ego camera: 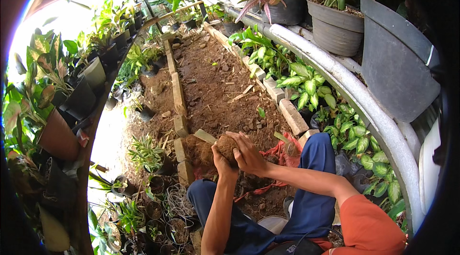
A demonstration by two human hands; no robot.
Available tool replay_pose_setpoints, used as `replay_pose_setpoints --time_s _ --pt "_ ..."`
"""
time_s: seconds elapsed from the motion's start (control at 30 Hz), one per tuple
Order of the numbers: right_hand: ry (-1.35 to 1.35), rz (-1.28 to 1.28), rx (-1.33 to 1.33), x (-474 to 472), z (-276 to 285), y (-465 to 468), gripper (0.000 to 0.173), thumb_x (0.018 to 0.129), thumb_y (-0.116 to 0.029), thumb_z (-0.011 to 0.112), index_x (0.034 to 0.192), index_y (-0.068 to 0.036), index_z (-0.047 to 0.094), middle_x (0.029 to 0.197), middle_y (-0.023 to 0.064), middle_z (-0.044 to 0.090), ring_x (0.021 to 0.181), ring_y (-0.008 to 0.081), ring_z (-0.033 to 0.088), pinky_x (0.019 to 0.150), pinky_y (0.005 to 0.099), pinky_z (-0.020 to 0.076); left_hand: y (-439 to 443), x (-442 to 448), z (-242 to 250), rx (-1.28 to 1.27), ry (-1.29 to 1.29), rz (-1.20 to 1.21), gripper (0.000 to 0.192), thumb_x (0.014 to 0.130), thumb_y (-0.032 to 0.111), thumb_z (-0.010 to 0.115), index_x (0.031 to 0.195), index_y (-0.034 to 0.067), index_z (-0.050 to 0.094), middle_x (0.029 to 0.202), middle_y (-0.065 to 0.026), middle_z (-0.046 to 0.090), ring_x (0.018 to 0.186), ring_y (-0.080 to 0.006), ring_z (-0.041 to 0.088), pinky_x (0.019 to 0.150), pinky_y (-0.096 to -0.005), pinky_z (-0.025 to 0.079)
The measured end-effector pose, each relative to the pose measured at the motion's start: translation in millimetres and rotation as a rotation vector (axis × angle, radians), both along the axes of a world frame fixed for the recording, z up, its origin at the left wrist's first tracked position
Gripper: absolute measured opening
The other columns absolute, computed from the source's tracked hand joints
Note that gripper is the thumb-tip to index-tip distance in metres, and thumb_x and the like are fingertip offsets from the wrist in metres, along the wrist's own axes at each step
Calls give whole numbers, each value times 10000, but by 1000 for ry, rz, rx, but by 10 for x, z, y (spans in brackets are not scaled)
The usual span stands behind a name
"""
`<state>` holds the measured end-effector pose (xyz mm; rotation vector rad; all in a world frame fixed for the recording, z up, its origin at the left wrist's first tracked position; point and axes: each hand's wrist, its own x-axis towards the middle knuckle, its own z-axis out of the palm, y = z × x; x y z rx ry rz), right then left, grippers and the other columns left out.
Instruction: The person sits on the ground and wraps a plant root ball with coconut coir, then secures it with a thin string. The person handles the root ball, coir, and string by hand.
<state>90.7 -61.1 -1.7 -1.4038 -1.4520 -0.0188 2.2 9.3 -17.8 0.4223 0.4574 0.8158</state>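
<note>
A brown fibrous ball (226,147), like coconut fibre, is pressed between my two hands in front of my knees. My left hand (223,164) cups its lower left side. Across its right side lies my right hand (248,154), fingers close together. A pale green, flat stalk or leaf piece (205,136) sticks out at the ball's upper left. Loose brown fibre (198,149) lies just left of the hands. Right of them, a second small fibrous ball (291,149) with a cut green piece rests on red netting or plastic (276,153).
Bricks (293,115) and blocks (177,91) edge the soil bed (215,86) ahead. Potted plants (145,154) stand at left. At right, a metal pipe (345,79) curves past leafy plants and large pots (336,27). A round pale lid or container (273,223) sits between my legs.
</note>
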Motion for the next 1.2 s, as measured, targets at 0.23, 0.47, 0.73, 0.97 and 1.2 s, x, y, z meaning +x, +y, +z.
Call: replay_pose_setpoints --time_s 0.23,0.47,0.73,0.97,1.2 --pt "-123 -56 11 5 44 9 447 954 -236 426 1304 18 538 1278 226 582 1208 395 550 1105 523 356 -119 43 62 -37 72 15 475 1051 457 329 1315 104 505 1242 -94 589 1159 -238 579 1014 -414 476" --pt "-265 -22 134 83 23 51 361 916 -160 494 1208 20 604 1163 202 631 1127 366 601 1023 478 454 -148 38 64 -37 126 -3 457 1064 427 301 1313 92 489 1255 -108 555 1175 -249 556 989 -406 495" --pt "-70 99 159 176 -8 68 259 908 -125 477 1058 20 629 997 195 633 931 361 615 822 448 507 -191 21 181 -19 289 -25 490 1059 447 274 1301 82 494 1207 -97 572 1140 -243 575 973 -416 493" --pt "312 90 115 220 -59 222 291 920 -178 448 941 25 656 851 193 634 801 354 619 738 428 482 -126 85 149 -176 46 -22 490 1040 460 272 1289 100 494 1208 -85 584 1166 -238 575 1021 -431 475" --pt "216 107 100 187 -21 225 296 913 -157 440 1037 3 657 1025 195 665 966 376 630 884 433 472 -214 110 113 -44 -9 5 448 1035 447 321 1303 131 491 1258 -81 554 1171 -236 569 1005 -422 495"
